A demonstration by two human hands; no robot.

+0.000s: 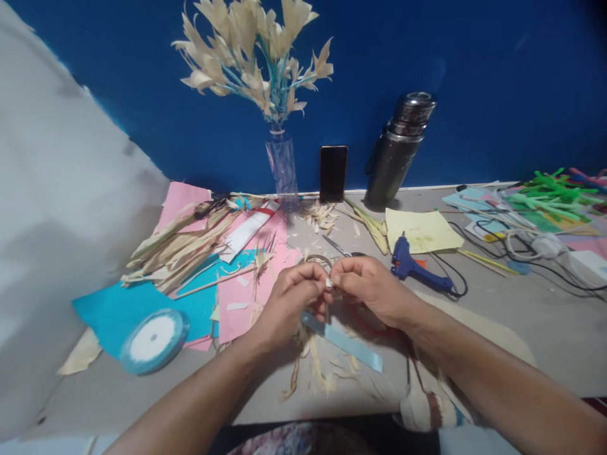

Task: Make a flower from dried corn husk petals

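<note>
My left hand (298,294) and my right hand (367,284) meet over the middle of the table, fingertips pinched close together. Between them shows a small white piece (329,282), mostly covered by the fingers; its kind cannot be made out. Just below, a light blue satin ribbon strip (351,344) slants from under my left fingers toward the lower right. Whether those fingers touch it is unclear. Scissors (339,246) lie beyond the hands, their handles partly hidden. Dried husk scraps (317,373) are scattered beneath.
At left are a ribbon roll (154,341), blue paper (107,309) and dried husks (183,253). Behind stand a bottle of husk flowers (282,164), a phone (333,174) and a leaning flask (396,155). A corded glue gun (417,265) and green pipe cleaners (550,199) occupy the right.
</note>
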